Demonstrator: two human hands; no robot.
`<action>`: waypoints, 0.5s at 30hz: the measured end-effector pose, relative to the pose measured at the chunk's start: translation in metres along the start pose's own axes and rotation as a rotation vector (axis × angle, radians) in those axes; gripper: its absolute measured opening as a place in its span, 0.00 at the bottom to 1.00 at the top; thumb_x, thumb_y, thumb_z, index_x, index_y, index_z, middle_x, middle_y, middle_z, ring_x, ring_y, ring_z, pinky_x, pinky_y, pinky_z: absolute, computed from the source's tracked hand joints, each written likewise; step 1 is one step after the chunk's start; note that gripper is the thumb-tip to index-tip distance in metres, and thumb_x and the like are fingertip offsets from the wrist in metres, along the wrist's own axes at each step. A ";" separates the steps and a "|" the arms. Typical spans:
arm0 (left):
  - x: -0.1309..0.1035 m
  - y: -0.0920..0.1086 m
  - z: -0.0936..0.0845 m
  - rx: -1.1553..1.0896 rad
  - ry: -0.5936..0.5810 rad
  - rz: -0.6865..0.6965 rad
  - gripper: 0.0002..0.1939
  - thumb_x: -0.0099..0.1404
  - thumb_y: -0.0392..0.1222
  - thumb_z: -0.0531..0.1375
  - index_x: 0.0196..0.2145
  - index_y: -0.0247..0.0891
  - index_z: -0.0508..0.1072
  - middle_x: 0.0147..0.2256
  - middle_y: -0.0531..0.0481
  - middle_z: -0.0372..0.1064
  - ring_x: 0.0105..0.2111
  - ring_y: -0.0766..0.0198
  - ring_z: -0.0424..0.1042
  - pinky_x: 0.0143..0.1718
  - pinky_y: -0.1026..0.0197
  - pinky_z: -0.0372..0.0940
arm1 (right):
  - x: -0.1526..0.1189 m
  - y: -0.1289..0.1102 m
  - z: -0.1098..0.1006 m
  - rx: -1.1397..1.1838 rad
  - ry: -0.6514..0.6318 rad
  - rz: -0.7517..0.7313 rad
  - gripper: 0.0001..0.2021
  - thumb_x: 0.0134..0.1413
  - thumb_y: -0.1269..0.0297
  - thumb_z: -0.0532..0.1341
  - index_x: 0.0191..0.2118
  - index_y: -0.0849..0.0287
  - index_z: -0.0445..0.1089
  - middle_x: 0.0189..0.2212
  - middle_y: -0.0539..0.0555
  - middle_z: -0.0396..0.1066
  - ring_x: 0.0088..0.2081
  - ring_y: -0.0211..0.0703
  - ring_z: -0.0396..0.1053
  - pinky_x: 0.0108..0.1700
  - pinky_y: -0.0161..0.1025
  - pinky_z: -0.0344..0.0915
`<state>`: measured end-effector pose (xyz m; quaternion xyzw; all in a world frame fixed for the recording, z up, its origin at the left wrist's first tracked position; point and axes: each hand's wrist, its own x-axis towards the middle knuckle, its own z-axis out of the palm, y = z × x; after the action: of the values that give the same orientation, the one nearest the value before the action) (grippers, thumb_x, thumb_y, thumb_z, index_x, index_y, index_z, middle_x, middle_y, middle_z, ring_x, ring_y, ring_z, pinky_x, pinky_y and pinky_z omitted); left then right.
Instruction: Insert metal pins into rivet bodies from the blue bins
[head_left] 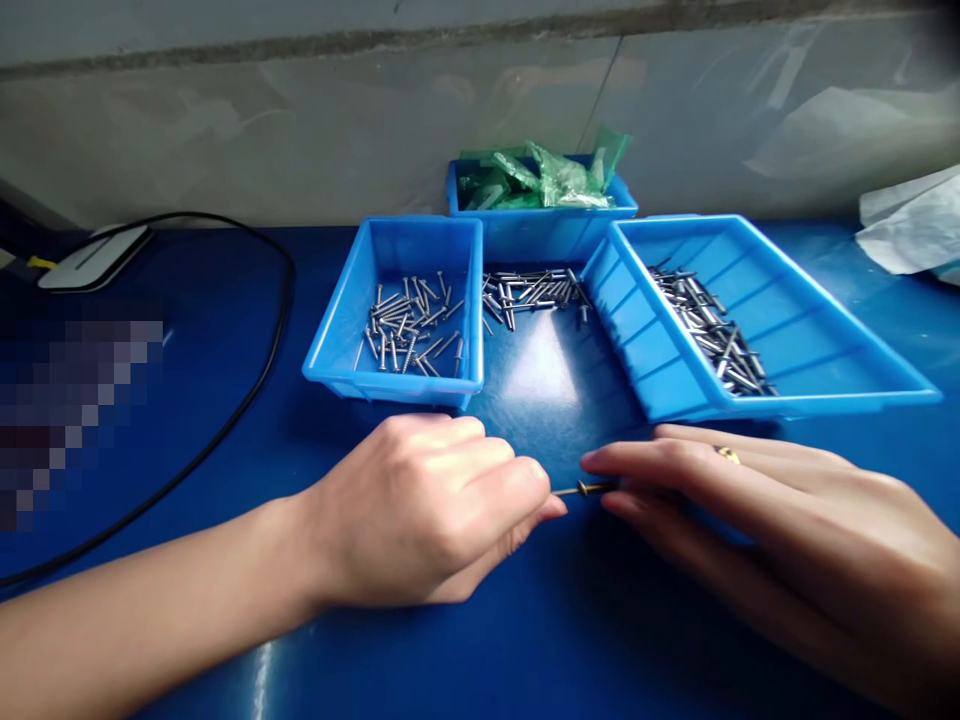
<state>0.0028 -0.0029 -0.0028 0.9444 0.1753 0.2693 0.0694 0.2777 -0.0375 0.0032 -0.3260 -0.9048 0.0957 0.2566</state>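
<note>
My left hand is closed in a fist-like pinch around a thin silver metal pin, whose far end is hidden in the fingers. Opposite it, the thumb and fingertips of my right hand pinch a dark metal sleeve with a small flange. Pin and sleeve lie in one line between the hands, meeting at the flange; whether they are a single piece I cannot tell. Just beyond my left hand is a blue bin with several silver screws inside.
A larger blue bin on the right holds slim metal pieces. More metal pieces lie on the blue table between bins. Behind stands a blue bin with green plastic bags. A black cable curves at left.
</note>
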 end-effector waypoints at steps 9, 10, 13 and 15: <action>0.003 0.003 -0.004 -0.053 0.043 0.007 0.17 0.90 0.37 0.58 0.41 0.33 0.82 0.35 0.48 0.82 0.32 0.62 0.80 0.35 0.61 0.75 | 0.005 -0.009 0.003 0.080 -0.043 -0.023 0.18 0.84 0.76 0.53 0.39 0.55 0.72 0.28 0.49 0.75 0.24 0.38 0.71 0.27 0.36 0.65; 0.003 0.004 -0.004 -0.069 0.045 0.011 0.14 0.88 0.36 0.60 0.42 0.33 0.82 0.36 0.47 0.84 0.33 0.62 0.82 0.36 0.61 0.77 | 0.004 -0.010 0.004 0.091 -0.046 -0.018 0.18 0.85 0.76 0.52 0.39 0.56 0.72 0.28 0.49 0.75 0.24 0.38 0.70 0.27 0.36 0.65; 0.003 0.003 -0.003 -0.133 0.047 0.027 0.10 0.86 0.31 0.62 0.44 0.32 0.82 0.38 0.47 0.86 0.34 0.63 0.83 0.37 0.62 0.78 | 0.003 -0.012 0.007 0.117 -0.057 0.011 0.18 0.86 0.75 0.52 0.40 0.57 0.73 0.28 0.49 0.74 0.25 0.38 0.70 0.28 0.36 0.65; 0.002 0.002 -0.003 -0.162 0.043 0.032 0.10 0.86 0.29 0.61 0.45 0.32 0.81 0.38 0.47 0.86 0.34 0.64 0.83 0.37 0.62 0.78 | 0.004 -0.012 0.008 0.117 -0.057 0.010 0.20 0.87 0.74 0.52 0.38 0.57 0.72 0.28 0.49 0.74 0.25 0.37 0.69 0.27 0.35 0.64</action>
<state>0.0036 -0.0040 0.0008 0.9323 0.1395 0.3040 0.1376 0.2646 -0.0444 0.0024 -0.3124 -0.9029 0.1587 0.2490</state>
